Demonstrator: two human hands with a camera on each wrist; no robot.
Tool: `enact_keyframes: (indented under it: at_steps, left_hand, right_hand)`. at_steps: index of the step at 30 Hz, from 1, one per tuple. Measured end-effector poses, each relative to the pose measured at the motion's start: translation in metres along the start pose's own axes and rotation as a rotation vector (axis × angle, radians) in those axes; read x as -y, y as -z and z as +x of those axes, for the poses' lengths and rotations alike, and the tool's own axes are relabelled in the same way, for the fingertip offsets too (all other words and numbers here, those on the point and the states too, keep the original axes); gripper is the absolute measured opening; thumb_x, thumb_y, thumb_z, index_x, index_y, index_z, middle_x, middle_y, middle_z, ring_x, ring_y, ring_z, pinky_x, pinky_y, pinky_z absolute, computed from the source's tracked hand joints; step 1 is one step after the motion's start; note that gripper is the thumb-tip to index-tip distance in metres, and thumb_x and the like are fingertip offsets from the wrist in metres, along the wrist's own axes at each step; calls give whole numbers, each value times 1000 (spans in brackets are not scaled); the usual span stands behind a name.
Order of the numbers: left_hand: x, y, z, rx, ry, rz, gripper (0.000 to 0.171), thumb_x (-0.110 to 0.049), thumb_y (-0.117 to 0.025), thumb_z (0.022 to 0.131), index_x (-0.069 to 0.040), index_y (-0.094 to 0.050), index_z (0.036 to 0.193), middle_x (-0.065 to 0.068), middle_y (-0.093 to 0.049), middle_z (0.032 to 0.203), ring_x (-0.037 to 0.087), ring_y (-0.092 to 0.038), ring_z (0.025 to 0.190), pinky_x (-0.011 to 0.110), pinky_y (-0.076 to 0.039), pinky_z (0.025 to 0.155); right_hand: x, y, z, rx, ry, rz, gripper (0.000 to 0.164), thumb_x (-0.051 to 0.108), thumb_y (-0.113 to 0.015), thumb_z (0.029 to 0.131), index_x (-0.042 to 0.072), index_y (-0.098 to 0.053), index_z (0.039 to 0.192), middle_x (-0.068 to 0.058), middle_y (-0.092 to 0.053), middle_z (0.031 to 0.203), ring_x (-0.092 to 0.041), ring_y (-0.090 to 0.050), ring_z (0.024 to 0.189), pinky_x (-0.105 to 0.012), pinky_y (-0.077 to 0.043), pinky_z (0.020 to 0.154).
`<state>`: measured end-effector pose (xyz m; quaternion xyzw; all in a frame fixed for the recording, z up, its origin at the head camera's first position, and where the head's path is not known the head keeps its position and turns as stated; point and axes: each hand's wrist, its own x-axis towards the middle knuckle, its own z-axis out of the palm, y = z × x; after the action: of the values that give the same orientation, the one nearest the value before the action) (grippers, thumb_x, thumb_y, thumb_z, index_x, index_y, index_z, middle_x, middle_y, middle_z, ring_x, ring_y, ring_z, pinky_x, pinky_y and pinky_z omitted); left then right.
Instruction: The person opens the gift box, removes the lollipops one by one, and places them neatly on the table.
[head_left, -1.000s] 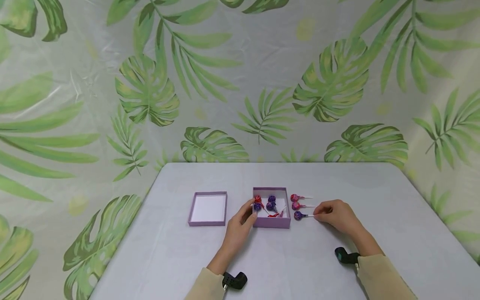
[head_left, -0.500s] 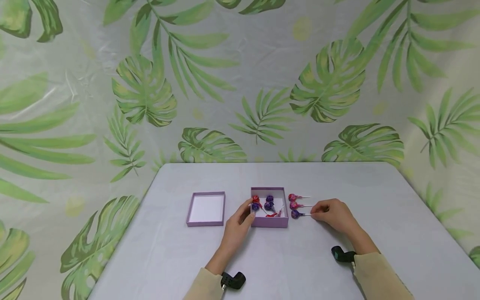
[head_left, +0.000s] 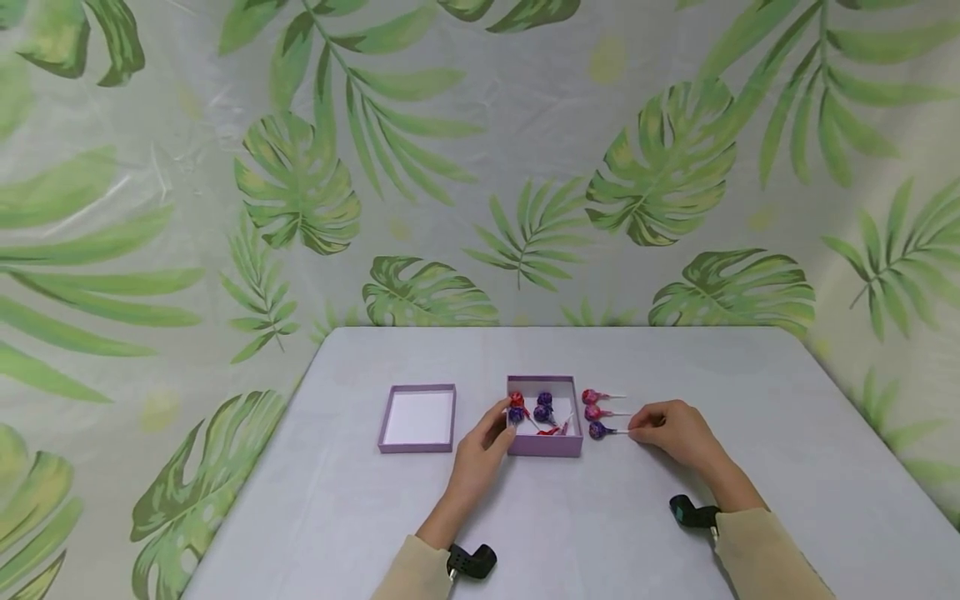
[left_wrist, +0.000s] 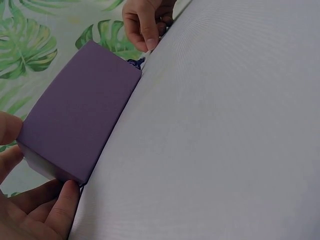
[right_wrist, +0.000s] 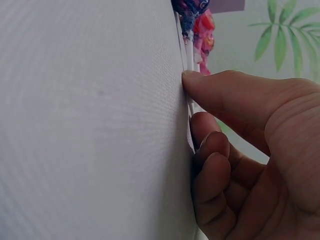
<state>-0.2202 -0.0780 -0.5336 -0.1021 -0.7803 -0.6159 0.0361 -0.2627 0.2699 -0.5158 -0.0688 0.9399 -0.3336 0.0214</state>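
Observation:
My right hand (head_left: 678,429) pinches the white stick of a purple-wrapped lollipop (head_left: 597,430) between thumb and index finger, low on the table. In the right wrist view its dark wrapper (right_wrist: 188,14) shows above the thumb tip. Two red-pink lollipops (head_left: 592,412) lie parallel just beyond it, heads toward the box. My left hand (head_left: 478,450) holds the left side of an uncovered purple box (head_left: 543,447), thumb near its front corner. Inside lie several lollipops (head_left: 543,412), red and purple ones. The left wrist view shows fingertips (left_wrist: 67,197) at the box's lower corner.
A shallow purple lid (head_left: 416,447) with a white inside lies on the table to the left of the box. White cloth covers the table (head_left: 577,525). Behind it hangs a leaf-patterned curtain (head_left: 540,125). A black camera device sits on each wrist.
The head view shifts slightly and returns. Both hands, the box and the lollipops keep their places.

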Motion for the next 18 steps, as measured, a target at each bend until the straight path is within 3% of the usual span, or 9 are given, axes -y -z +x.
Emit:
enact_keyframes:
  at_steps: [11,18]
  left_hand:
    - [5,0,-1,-2,-3,14,48,-30,-58,104,-28,-49,151,8,-56,144,22,-52,133,35,-43,110]
    - [4,-1,1,-1,-9,2,48,-33,-59,103,-27,-50,150,8,-56,144,22,-53,133,35,-43,109]
  right_hand:
    - [26,19,-1,98,24,-57,9,16,-78,86,14,-75,94,0,-61,80,-20,-52,74,-32,-44,61]
    - [49,36,4,60,105,-99,13,18,-77,88,12,-76,99,2,-66,87,-20,-57,78,-34,-48,65]
